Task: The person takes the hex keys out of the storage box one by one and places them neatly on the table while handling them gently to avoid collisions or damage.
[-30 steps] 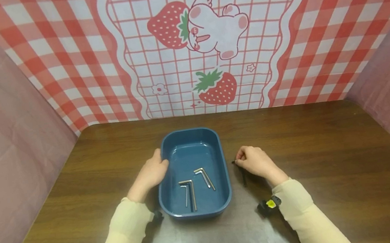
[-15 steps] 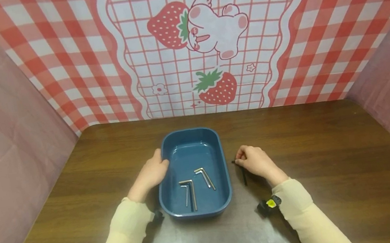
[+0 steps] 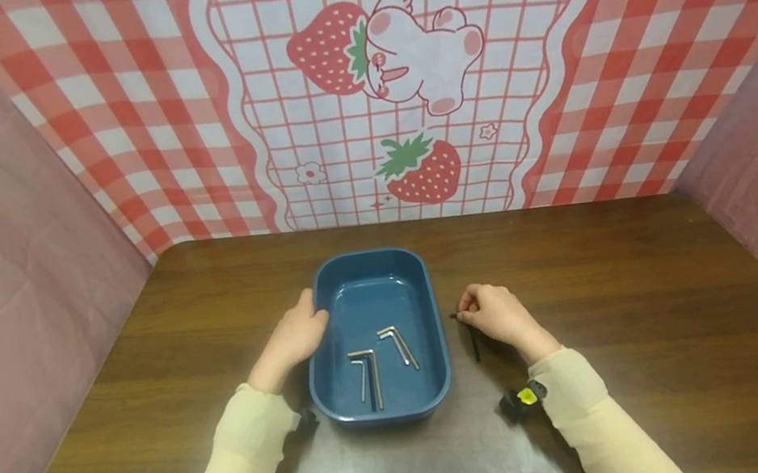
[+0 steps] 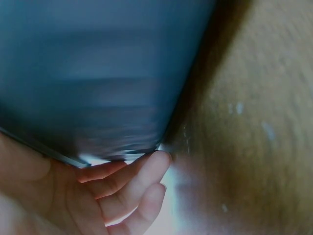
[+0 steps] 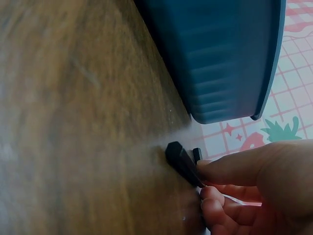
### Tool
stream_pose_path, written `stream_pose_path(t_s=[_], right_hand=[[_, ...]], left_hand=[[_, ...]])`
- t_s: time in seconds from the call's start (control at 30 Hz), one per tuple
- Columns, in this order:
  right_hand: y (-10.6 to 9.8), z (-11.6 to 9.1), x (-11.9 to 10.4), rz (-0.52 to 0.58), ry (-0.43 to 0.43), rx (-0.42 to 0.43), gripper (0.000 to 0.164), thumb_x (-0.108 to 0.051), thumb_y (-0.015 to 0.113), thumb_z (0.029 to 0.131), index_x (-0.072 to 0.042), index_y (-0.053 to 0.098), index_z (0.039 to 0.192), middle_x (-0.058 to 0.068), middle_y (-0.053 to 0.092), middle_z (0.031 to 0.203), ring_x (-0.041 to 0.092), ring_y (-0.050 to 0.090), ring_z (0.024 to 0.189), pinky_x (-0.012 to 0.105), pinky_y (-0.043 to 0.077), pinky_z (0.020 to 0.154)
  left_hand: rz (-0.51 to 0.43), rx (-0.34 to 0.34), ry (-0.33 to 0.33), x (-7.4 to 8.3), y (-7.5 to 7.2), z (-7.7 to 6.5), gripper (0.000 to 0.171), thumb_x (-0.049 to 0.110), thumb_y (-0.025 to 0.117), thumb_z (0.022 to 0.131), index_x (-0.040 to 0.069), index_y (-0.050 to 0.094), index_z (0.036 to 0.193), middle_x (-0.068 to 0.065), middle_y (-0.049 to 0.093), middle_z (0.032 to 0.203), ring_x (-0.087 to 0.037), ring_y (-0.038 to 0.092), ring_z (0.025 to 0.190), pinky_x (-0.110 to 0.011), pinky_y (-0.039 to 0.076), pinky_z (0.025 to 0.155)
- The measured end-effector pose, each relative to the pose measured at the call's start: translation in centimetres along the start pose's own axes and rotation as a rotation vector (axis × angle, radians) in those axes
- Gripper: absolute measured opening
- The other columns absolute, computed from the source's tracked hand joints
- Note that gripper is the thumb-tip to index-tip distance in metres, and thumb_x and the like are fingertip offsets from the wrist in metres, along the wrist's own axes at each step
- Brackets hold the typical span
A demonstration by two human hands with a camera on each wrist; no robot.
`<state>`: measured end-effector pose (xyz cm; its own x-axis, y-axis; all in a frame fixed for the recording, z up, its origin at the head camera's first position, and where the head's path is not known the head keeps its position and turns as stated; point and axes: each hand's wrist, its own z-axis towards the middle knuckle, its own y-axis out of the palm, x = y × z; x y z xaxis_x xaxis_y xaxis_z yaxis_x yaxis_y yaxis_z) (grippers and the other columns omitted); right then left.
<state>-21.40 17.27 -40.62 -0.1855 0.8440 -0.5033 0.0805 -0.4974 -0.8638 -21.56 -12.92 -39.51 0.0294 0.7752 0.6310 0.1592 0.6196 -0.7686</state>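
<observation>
Pinching the black key between thumb and fingertips: right hand, low at the desk, just right of the tray, key and tray apart. Key's long axis runs near-to-far, roughly parallel to the tray's long side. Long arm points to the near side, short arm points left at the tray wall. Grip sits close to the bend, so the bend itself is hidden by the fingers. Right wrist view: hex end of the long arm faces the camera, short arm tip shows just past the thumb. Can't tell if the key touches the desk or is slightly lifted.

Left hand grips the tray's left wall, thumb at the rim, fingers outside.

Silver keys lie in the tray, nearer half, two groups, short arms all left. Left group: long arms point nearly straight at the near wall. Right group: long arms slanted, near ends swung right. Checked cloth hangs behind.
</observation>
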Motion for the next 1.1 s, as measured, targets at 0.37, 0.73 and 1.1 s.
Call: stream_pose_path(t_s=[0.37,0.73,1.1], right_hand=[[0.0,-0.1,0.1,-0.005,-0.008,-0.001,0.007,-0.015,0.065,0.080,-0.009,0.061,0.079,0.000,0.056,0.068,0.013,0.050,0.063,0.028,0.039,0.059],[-0.2,-0.3,-0.3,0.004,-0.005,0.007,0.009,-0.018,0.065,0.080,-0.009,0.062,0.081,0.000,0.057,0.070,0.014,0.051,0.064,0.029,0.040,0.061],[-0.6,-0.3,-1.0,-0.007,-0.025,0.036,0.009,-0.016,0.064,0.080,-0.007,0.061,0.083,0.001,0.055,0.068,0.015,0.049,0.063,0.029,0.039,0.060]], left_hand=[[-0.009,0.001,0.002,-0.1,0.1,0.0,0.038,0.024,0.035,0.093,0.000,0.037,0.123,-0.024,0.054,0.116,-0.034,0.057,0.098,-0.048,0.045,0.083],[-0.015,-0.002,0.002,0.0,0.1,0.0,0.038,0.024,0.035,0.093,0.000,0.037,0.123,-0.024,0.054,0.115,-0.033,0.057,0.097,-0.048,0.045,0.082],[-0.017,-0.006,0.001,0.0,0.0,0.0,0.040,0.024,0.035,0.093,0.000,0.035,0.125,-0.024,0.054,0.116,-0.032,0.057,0.095,-0.048,0.045,0.082]])
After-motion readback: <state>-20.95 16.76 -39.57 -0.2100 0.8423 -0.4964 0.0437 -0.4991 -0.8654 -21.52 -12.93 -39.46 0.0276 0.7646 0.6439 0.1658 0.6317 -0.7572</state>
